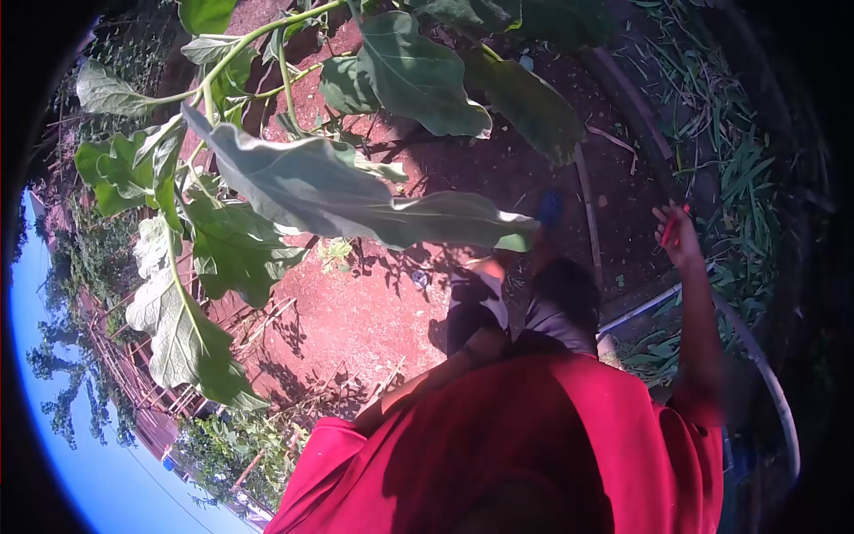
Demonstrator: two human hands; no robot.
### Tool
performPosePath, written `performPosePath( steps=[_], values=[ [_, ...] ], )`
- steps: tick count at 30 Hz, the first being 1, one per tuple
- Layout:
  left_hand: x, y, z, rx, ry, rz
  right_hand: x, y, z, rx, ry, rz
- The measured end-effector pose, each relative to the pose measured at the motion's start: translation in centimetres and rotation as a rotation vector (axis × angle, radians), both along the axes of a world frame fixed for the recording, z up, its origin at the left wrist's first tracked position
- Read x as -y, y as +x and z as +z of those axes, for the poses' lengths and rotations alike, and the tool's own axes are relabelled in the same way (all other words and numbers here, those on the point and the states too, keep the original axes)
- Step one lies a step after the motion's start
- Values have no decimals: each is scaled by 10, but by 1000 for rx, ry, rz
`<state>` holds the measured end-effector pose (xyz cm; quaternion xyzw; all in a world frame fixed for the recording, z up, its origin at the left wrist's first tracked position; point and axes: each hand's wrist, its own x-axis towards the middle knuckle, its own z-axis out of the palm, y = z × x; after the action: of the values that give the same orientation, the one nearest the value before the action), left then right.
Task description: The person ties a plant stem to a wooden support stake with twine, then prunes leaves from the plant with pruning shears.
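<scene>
My right hand (679,237) is out at the right at the end of my extended arm, its fingers closed on a small red object (669,226), too small to identify. My left hand (486,343) is low against my dark trousers (562,307), and its fingers are hard to make out. Large green leaves on a branching stem (253,36) fill the upper left, close to the camera. One long leaf (329,191) stretches across the middle, above my legs and apart from both hands.
Reddish soil (356,298) lies under the plant. A pale pipe (642,308) and a curved hose-like piece (772,383) are at the right, beside strappy green plants (747,187). Thin sticks (133,365) form a fence at the lower left.
</scene>
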<state>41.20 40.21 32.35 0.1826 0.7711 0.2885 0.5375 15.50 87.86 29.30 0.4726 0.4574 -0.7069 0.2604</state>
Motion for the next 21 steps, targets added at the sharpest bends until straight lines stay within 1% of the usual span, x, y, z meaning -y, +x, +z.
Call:
performPosePath(
  steps=[1, 2, 3, 4, 5, 6, 7, 8, 9, 11, 12, 13, 15, 16, 17, 19, 20, 21],
  values=[
    [6, 15, -8, 32, -9, 61, 26, 20, -8, 72, -10, 93],
    [13, 21, -1, 21, -3, 60, 54, 39, -11, 138, -17, 177],
    [21, 23, 9, 122, -5, 128, 85, 56, -8, 168, -7, 254],
    [30, 22, 15, 220, -4, 193, 105, 75, -11, 147, -123, 349],
    [39, 26, 21, 211, 9, 190, 132, 89, -11, 175, -38, 460],
    [47, 37, 28, 192, 26, 269, 163, 103, -3, 214, 46, 575],
    [53, 46, 34, 173, 46, 350, 191, 109, 15, 209, 71, 684],
    [58, 47, 32, 164, 62, 356, 215, 108, 28, 193, 99, 794],
    [63, 46, 32, 168, 128, 394, 233, 114, 28, 144, 83, 848],
    [71, 43, 29, 172, 261, 472, 265, 113, 31, -32, 78, 942],
    [75, 41, 28, 174, 328, 508, 271, 114, 11, -161, 114, 998],
    [79, 39, 26, 182, 388, 544, 289, 103, 13, -287, 141, 1051],
    [89, 36, 24, 204, 499, 602, 300, 78, 20, -233, 84, 1055],
    [96, 37, 21, 216, 552, 627, 305, 69, 13, -236, 106, 1039],
    [105, 42, 14, 217, 549, 627, 310, 60, 7, -240, 127, 1021],
    [119, 57, -11, 213, 230, 375, 316, 40, -3, -287, 219, 1079],
    [124, 63, -21, 398, 165, 514, 317, 32, -19, -280, 209, 1071],
    [132, 69, -39, 389, 163, 521, 322, 22, -18, -283, 194, 1066]
  ],
)
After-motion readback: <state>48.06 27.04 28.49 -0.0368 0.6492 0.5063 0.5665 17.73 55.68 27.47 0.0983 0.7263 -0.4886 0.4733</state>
